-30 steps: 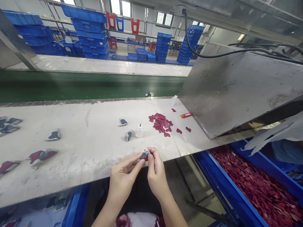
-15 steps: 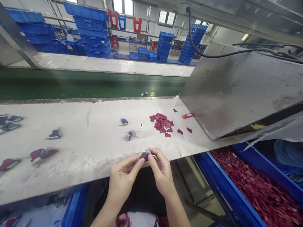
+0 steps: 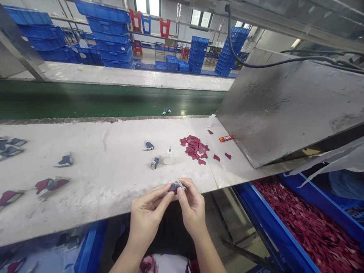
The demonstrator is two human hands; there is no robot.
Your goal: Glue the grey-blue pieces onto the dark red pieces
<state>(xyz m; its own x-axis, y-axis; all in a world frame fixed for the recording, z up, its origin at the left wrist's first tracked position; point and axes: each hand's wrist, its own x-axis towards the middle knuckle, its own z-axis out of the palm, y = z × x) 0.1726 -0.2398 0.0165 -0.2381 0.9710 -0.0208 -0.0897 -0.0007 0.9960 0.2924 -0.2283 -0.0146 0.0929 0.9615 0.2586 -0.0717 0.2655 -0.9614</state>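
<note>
Both hands meet at the table's front edge around a small blue, white and maroon piece (image 3: 175, 186). My left hand (image 3: 149, 208) pinches its left end between thumb and fingers. Thumb and fingers of my right hand (image 3: 193, 206) close on its right end, partly covering it. Just beyond lie a blue-and-white piece (image 3: 155, 162) and another blue-and-white piece (image 3: 148, 145). A small clear bottle with a thin dark tip (image 3: 168, 157) stands beside the nearer one. Flat maroon pieces (image 3: 194, 147) form a loose pile to its right.
Several similar pieces (image 3: 51, 184) lie on the white table (image 3: 113, 167) at left. Behind runs a green conveyor belt (image 3: 113, 100) carrying one small piece (image 3: 166, 111). A metal panel (image 3: 284, 110) leans at right, above a blue crate of maroon pieces (image 3: 313, 227).
The small piece on the belt has moved left. My right fingers have shifted slightly on the held piece, baring more of its blue and white top. Both hands keep their hold.
</note>
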